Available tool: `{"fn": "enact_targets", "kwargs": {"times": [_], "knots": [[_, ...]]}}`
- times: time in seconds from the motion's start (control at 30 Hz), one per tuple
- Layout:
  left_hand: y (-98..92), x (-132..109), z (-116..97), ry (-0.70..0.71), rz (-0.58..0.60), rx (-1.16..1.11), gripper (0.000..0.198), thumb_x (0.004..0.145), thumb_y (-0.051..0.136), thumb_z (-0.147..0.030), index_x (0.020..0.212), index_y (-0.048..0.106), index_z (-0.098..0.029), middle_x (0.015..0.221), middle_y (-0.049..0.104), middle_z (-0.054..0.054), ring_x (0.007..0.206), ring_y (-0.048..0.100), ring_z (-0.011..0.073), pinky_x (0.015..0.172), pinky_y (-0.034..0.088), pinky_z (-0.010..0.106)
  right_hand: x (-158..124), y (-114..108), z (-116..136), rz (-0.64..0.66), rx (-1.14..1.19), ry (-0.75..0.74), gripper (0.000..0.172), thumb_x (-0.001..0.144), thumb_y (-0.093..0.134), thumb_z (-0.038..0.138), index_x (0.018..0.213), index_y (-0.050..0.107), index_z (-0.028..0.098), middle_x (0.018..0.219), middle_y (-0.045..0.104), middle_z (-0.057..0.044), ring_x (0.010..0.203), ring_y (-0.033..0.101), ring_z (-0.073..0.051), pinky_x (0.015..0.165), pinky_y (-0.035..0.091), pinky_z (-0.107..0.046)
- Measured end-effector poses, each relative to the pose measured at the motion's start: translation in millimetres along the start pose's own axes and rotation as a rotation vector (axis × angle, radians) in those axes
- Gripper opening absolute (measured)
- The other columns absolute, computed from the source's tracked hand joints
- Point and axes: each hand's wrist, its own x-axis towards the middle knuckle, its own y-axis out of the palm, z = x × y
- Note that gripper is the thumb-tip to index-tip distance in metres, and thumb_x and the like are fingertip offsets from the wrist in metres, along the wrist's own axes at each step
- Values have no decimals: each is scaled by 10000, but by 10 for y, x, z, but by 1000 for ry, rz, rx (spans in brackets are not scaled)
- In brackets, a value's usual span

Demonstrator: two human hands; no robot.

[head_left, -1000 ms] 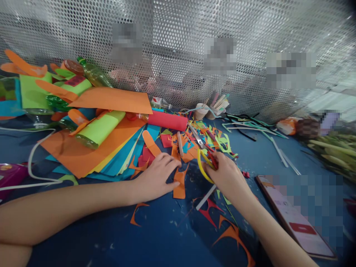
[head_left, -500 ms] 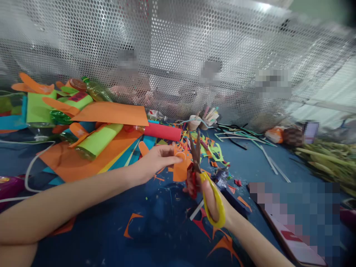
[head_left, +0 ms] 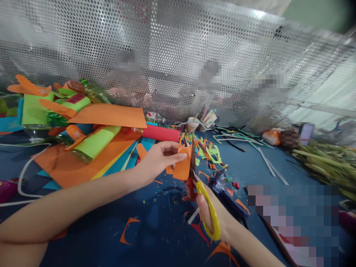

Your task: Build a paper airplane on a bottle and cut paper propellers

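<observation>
Between the thumb and fingers of my left hand (head_left: 160, 158) is a small orange piece of paper (head_left: 182, 168), held upright above the table. My right hand (head_left: 207, 207) grips a pair of scissors (head_left: 208, 209) with a yellow and a red handle, thumb through the yellow loop. The scissor blades point away from me and lie along the right edge of the orange paper, nearly together. Whether they bite into the paper I cannot tell.
Bottles wrapped in green paper (head_left: 97, 142) and orange sheets (head_left: 108, 115) pile up at left, beside a red roll (head_left: 161, 133). Colourful scraps (head_left: 214, 154) lie beyond my hands. A glue gun (head_left: 228, 196) is at right, near a phone (head_left: 292, 241). Perforated metal (head_left: 172, 48) stands behind.
The scissor blades were spread apart and have come nearly together against the paper's right edge. My left hand has shifted slightly right with the paper.
</observation>
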Motion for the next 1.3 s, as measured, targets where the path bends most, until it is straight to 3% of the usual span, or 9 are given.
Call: {"fn": "enact_targets", "kwargs": {"times": [0.27, 0.37, 0.5, 0.7, 1.07, 1.3], "knots": [[22, -8, -7, 42, -1, -2, 126, 722, 666, -238, 800, 606, -161, 811, 628, -2, 752, 579, 101, 736, 450, 225, 5, 11, -5, 35, 41, -8, 457, 913, 305, 462, 1272, 383, 191, 1062, 542, -114, 898, 541, -231, 811, 482, -369], [21, -8, -16, 58, -2, 14, 115, 721, 663, -227, 789, 600, -159, 798, 622, -4, 741, 577, 99, 741, 451, 228, 1, 9, -12, 42, 50, -4, 435, 918, 295, 461, 1256, 387, 203, 1000, 537, -92, 855, 544, -213, 801, 481, -359], [17, -10, -20, 64, 3, 44, 125, 721, 660, -238, 795, 598, -159, 811, 621, 3, 747, 574, 107, 728, 452, 239, 7, -3, -7, 21, -3, 6, 417, 914, 294, 481, 1181, 427, 190, 888, 542, -63, 760, 547, -192, 741, 477, -337], [25, -11, 9, 79, -9, 61, 141, 714, 664, -252, 790, 592, -158, 799, 610, -2, 741, 565, 105, 725, 455, 241, 84, -17, 74, 21, -37, -9, 465, 896, 208, 563, 907, 471, 179, 704, 496, -18, 602, 461, -158, 585, 409, -300], [47, -36, 67, 40, -25, 50, 189, 732, 643, -330, 823, 602, -168, 840, 620, 18, 765, 571, 118, 715, 450, 238, 140, 20, 119, 47, 94, 60, 454, 888, 214, 560, 877, 455, 175, 591, 462, 10, 529, 427, -141, 503, 370, -274], [38, -34, 79, 26, -30, 88, 219, 740, 629, -353, 836, 599, -158, 827, 606, 27, 724, 557, 119, 621, 439, 226, 158, 17, 128, 42, 65, 94, 504, 853, 191, 643, 739, 405, 200, 531, 409, 35, 468, 359, -117, 456, 325, -258]]}}
